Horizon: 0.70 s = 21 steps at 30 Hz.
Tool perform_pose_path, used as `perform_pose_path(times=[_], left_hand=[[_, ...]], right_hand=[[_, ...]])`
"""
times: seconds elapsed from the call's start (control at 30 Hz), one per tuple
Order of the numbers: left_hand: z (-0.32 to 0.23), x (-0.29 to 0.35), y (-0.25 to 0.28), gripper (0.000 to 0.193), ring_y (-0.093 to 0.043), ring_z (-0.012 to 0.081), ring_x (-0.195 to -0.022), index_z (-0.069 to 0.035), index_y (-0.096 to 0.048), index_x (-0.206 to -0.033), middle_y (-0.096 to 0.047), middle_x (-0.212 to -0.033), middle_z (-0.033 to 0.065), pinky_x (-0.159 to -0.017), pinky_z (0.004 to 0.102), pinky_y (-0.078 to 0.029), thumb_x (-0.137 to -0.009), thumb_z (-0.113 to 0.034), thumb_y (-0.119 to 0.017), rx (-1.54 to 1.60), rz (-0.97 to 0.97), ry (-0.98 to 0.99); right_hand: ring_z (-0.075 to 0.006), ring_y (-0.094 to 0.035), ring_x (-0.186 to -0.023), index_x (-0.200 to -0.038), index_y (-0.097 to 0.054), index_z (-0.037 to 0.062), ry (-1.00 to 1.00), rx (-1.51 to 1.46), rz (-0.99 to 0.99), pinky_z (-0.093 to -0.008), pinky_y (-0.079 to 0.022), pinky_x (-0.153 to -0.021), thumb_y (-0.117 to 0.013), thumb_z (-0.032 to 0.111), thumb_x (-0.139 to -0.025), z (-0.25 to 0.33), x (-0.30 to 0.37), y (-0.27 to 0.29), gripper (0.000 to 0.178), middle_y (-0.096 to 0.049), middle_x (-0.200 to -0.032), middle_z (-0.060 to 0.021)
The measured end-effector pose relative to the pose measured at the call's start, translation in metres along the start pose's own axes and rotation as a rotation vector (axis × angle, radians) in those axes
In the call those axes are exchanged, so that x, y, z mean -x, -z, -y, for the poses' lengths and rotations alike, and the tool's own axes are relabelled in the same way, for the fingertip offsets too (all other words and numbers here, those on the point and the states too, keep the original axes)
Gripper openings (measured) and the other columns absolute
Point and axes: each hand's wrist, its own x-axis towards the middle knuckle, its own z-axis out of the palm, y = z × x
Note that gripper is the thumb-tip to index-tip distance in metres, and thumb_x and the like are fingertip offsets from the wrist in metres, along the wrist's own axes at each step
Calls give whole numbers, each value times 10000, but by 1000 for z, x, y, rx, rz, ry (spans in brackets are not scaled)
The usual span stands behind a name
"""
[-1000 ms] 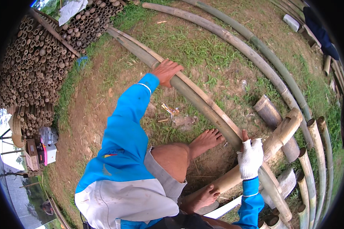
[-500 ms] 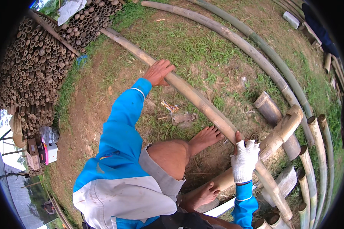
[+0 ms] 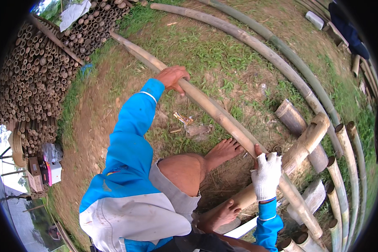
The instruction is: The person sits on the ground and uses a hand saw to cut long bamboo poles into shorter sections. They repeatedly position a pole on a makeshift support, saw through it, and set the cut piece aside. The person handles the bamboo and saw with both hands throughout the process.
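A long pale bamboo pole (image 3: 222,117) runs slantwise from the upper left to the lower right in front of me. My bare left hand (image 3: 173,78) is closed around its upper part, the thumb underneath. My right hand (image 3: 267,176), in a white fingerless glove, is closed over the pole further down, below my bare foot (image 3: 226,152). Past the right hand, the pole crosses a thicker bamboo piece (image 3: 304,145) that slants up from beside my other foot (image 3: 224,213). A darker strip shows along the pole's length, beside the lighter face.
Two long bamboo poles (image 3: 256,44) curve across the grass beyond. Several cut pole ends (image 3: 339,172) fan out at the right, near a short dark bamboo log (image 3: 290,116) and a pale stone block (image 3: 308,201). Stacked bamboo (image 3: 42,75) and boxes (image 3: 35,174) stand at the left.
The pole has turned or shifted slightly in my hands, and a darker strip now shows along it. My left hand has moved slightly left. Both hands keep their hold.
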Motion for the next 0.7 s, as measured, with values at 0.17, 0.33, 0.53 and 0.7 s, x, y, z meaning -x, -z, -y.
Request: perform_pose_path(times=[0.17,0.33,0.53,0.7], left_hand=[[-27,-17,5,712,-624,385,-1214,-100,-735,-1229,-646,-1193,138,-997,517,-518,-667,-450,-998,89,83,56],[-104,-48,-7,734,-646,394,-1190,-83,-716,-1298,-653,-1197,174,-1020,538,-516,-730,-470,-972,213,119,-87],[-246,-73,17,688,-626,410,-1251,-68,-644,-1394,-640,-1322,179,-1066,513,-514,-850,-406,-894,202,311,-545],[-355,-86,42,786,-596,414,-1289,-23,-542,-1491,-616,-1366,186,-1082,500,-511,-864,-358,-879,-15,435,-929]], right_hand=[[-407,-562,-989,-1457,-658,215,22,-19,-26,-531,-502,-873,-723,13,-781,-11,-12,3,709,-551,-1031,-174],[-369,-559,-961,-1338,-711,193,-27,-24,-99,-496,-468,-846,-756,167,-856,-55,-5,-7,485,-569,-994,-136],[-338,-572,-971,-1157,-708,166,-21,-41,-270,-488,-449,-842,-737,326,-937,-65,16,-25,273,-597,-983,-118],[-343,-565,-972,-1117,-687,145,-147,-27,-388,-499,-447,-860,-732,286,-928,-64,49,-29,240,-593,-993,-125]])
